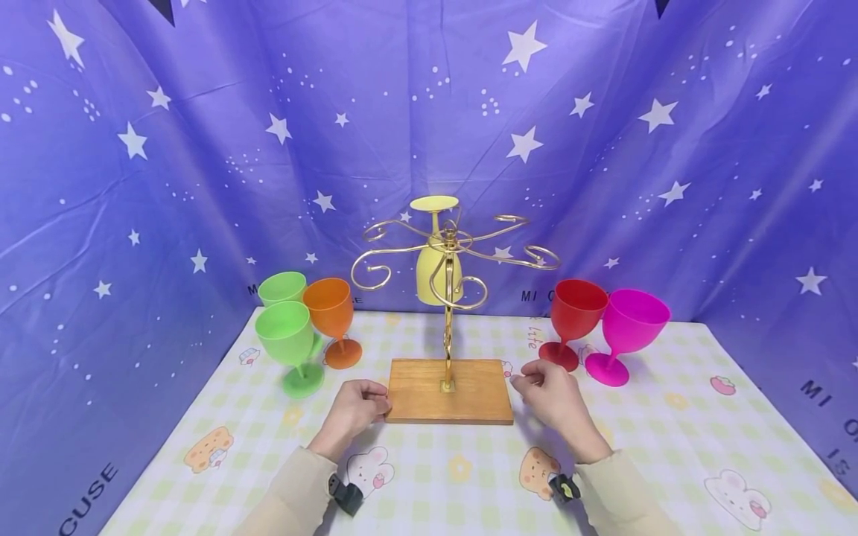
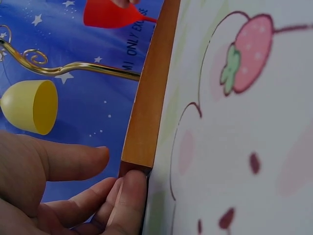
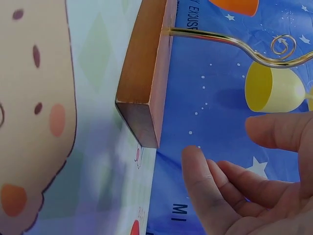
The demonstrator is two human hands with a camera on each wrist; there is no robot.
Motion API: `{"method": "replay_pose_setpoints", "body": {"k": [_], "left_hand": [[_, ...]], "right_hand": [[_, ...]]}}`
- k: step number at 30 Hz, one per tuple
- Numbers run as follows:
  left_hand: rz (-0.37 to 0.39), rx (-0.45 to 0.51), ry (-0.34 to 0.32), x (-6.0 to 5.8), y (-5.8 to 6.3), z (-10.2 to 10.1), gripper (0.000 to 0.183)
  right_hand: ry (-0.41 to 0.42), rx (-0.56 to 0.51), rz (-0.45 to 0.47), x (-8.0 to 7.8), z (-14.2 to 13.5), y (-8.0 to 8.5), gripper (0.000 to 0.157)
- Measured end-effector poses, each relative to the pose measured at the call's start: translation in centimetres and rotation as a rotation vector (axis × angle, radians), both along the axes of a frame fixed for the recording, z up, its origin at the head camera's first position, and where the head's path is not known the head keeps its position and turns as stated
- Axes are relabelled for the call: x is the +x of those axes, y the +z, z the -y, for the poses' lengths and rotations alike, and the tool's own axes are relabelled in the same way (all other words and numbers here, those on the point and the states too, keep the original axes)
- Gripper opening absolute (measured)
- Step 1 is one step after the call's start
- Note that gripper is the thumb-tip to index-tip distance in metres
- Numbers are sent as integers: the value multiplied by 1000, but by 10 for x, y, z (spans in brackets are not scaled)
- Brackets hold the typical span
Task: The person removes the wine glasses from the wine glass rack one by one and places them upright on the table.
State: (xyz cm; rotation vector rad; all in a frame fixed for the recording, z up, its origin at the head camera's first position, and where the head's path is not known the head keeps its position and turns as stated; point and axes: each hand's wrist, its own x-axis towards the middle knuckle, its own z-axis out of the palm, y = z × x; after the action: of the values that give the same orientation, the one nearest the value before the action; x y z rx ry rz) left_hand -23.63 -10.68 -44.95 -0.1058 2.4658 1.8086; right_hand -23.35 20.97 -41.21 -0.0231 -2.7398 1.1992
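A gold metal goblet stand (image 1: 448,320) with curled arms rises from a wooden base (image 1: 418,394). A yellow goblet (image 1: 432,272) hangs upside down at the rear of the stand. At the base's left end is my left hand (image 1: 353,413); in the left wrist view its fingertips (image 2: 133,188) touch that end, while the thumb stays apart from the wood. My right hand (image 1: 555,398) is just off the base's right end, and the right wrist view shows a gap between its loosely bent fingers (image 3: 195,166) and the wood. Nothing is held in it.
Left of the stand are two green goblets (image 1: 284,335) (image 1: 283,284) and an orange goblet (image 1: 330,309), all upright. A red goblet (image 1: 578,309) and a magenta goblet (image 1: 633,324) stand at right. A starry blue curtain (image 1: 429,112) surrounds the checked tablecloth (image 1: 462,499).
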Motion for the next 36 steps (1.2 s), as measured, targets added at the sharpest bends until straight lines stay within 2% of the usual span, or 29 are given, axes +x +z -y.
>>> {"method": "replay_pose_setpoints", "body": {"k": [15, 20, 29, 36], "left_hand": [[-92, -32, 46, -2, 12, 6, 24], [-131, -65, 37, -3, 21, 9, 25], [-208, 20, 32, -11, 43, 11, 26], [-309, 3, 40, -17, 58, 7, 23]], "right_hand": [[17, 35, 30, -1, 3, -5, 28], [17, 43, 54, 0, 4, -5, 30], [22, 53, 91, -1, 4, -6, 30], [27, 55, 112, 0, 5, -7, 28]]}}
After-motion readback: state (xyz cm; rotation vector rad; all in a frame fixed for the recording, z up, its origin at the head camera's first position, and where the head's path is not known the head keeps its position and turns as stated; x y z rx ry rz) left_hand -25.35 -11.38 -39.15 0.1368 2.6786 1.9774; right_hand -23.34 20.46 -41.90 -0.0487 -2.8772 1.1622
